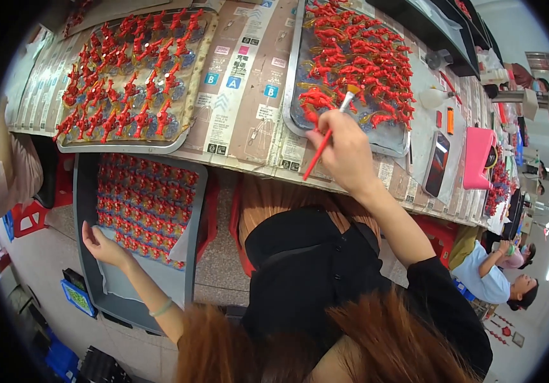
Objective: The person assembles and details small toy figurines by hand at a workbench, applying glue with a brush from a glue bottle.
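My right hand (344, 150) grips a paintbrush (318, 153) with a red handle, a silver ferrule and tan bristles. The bristles point away from me, over the near part of a metal tray (292, 96) crowded with small red figurines (357, 54); whether they touch one, I cannot tell. Lower on the left, my left hand (103, 246) is held over a grey plastic crate (140, 309), its fingers loosely curved and apart with nothing in them. Inside that crate, rows of red figurines on bluish bases (146, 204) stand beside bare white sheeting.
A second metal tray (188, 121) with red figurines in rows is at the table's left. On the right lie a phone (437, 165), an orange lighter-like item (450, 121) and a pink object (479, 158). Other people are at both sides; red stools stand under the table.
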Available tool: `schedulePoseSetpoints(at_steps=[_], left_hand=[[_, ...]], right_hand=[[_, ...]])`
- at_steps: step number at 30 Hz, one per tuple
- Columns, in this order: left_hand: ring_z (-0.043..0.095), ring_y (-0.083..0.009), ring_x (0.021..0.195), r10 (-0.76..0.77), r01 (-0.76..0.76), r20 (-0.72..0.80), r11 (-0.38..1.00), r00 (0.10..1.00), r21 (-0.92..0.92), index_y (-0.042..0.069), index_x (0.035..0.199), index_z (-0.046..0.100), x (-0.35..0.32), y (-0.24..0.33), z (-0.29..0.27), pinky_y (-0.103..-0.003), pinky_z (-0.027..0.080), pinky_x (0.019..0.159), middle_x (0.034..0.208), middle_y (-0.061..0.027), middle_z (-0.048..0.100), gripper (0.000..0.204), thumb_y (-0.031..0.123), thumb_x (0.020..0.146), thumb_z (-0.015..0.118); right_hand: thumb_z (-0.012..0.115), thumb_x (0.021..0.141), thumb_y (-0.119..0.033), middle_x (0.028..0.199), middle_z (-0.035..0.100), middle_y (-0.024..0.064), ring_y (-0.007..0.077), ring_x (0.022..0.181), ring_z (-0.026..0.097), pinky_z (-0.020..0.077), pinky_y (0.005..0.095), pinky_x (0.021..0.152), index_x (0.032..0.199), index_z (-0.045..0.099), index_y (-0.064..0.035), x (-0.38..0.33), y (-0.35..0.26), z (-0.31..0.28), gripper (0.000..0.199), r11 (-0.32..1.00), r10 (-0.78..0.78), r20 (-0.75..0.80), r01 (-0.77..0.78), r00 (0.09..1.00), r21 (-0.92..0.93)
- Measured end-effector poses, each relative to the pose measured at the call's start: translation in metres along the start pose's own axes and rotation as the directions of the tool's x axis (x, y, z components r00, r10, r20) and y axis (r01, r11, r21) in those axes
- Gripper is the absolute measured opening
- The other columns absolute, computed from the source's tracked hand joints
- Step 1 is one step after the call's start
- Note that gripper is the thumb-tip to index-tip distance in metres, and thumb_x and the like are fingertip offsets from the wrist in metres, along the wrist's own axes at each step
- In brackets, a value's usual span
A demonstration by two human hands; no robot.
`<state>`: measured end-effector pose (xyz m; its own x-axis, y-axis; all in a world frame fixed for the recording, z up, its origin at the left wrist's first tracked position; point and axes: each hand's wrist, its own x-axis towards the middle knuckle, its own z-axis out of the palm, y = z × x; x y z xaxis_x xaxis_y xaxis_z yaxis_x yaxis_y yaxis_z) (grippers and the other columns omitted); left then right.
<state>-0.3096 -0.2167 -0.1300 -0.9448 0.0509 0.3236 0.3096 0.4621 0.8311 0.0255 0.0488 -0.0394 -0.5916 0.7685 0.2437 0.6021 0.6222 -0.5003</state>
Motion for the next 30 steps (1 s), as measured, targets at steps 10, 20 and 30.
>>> schedulePoseSetpoints(at_steps=[10,20,30], left_hand=[[0.051,-0.0202,0.093,0.437,0.147,0.733,0.800,0.522,-0.582,-0.001,0.106,0.047,-0.155,0.227,0.055,-0.029,0.039,0.082,0.104,-0.0126,0.051,0.029,-0.001,0.077,0.049],[0.051,-0.0209,0.097,0.378,0.846,0.924,0.508,-0.051,-0.161,0.008,0.129,0.016,-0.221,0.286,0.088,-0.029,0.044,0.080,0.109,-0.0137,0.046,0.069,-0.008,0.073,0.054],[0.055,-0.0249,0.092,0.344,0.856,0.934,0.508,-0.098,-0.098,0.009,0.129,0.013,-0.241,0.299,0.086,-0.032,0.045,0.080,0.106,-0.0159,0.046,0.074,-0.010,0.071,0.054]], right_hand=[[0.056,0.075,0.000,0.076,0.056,0.0095,0.0123,0.073,0.053,0.0421,0.0250,0.064,0.074,0.042,-0.0010,-0.019,0.022,-0.067,0.014,0.745,0.287,0.052,-0.257,0.956,0.615],[0.054,0.074,0.007,0.091,0.054,0.0159,0.0171,0.086,0.054,0.0429,0.0272,0.077,0.082,0.036,-0.0055,-0.059,0.030,-0.099,0.023,0.158,0.365,0.174,-0.244,0.915,0.957],[0.055,0.074,0.008,0.090,0.056,0.0177,0.0186,0.086,0.056,0.0460,0.0294,0.077,0.081,0.037,-0.0037,-0.070,0.048,-0.106,0.022,0.080,0.389,0.149,-0.195,0.909,0.978]])
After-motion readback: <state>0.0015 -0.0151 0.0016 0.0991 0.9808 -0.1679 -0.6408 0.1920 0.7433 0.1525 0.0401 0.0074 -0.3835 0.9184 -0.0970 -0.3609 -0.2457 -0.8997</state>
